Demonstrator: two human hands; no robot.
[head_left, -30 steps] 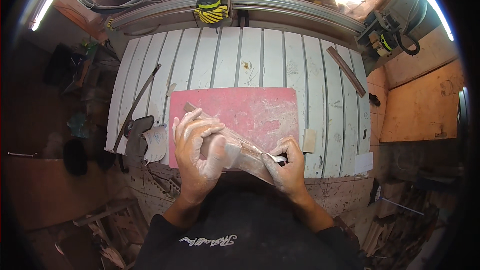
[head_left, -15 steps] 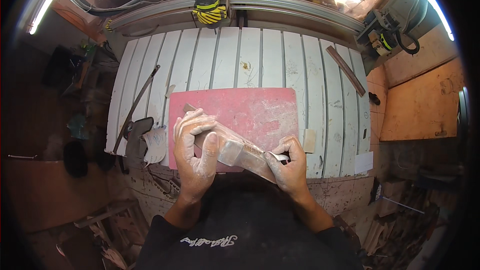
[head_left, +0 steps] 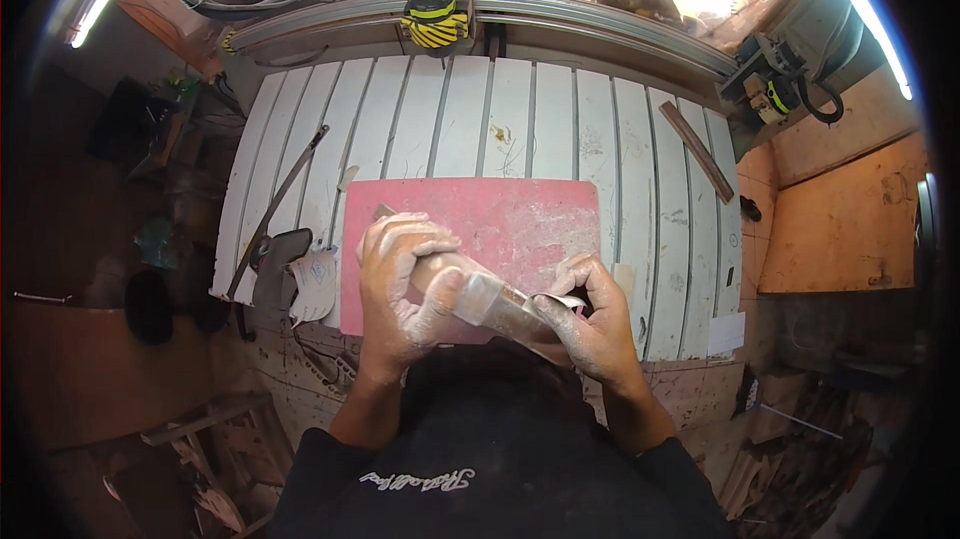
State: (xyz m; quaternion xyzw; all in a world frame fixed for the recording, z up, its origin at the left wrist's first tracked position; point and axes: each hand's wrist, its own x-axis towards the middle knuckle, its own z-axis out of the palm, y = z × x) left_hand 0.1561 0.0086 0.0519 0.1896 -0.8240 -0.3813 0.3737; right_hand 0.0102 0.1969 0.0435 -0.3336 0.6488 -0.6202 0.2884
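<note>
A long dusty wooden piece with a raised, rounded block on it slants from upper left to lower right in front of my body. My left hand is wrapped round its upper part, the thumb lying along the near side. At the lower end my right hand pinches a small folded pale sheet, apparently sandpaper, against the wood. White dust coats both hands. Below the wood lies a pink board; part of the wood is hidden by my fingers.
The board rests on a white slatted table. A dark strap-like strip and a white dust mask lie at left, a brown wooden strip at far right. Beyond stands a rail with a machine head.
Both hands and the wooden piece have shifted slightly to the right. My right hand has tilted, and the folded sheet shows more of its curled edge.
</note>
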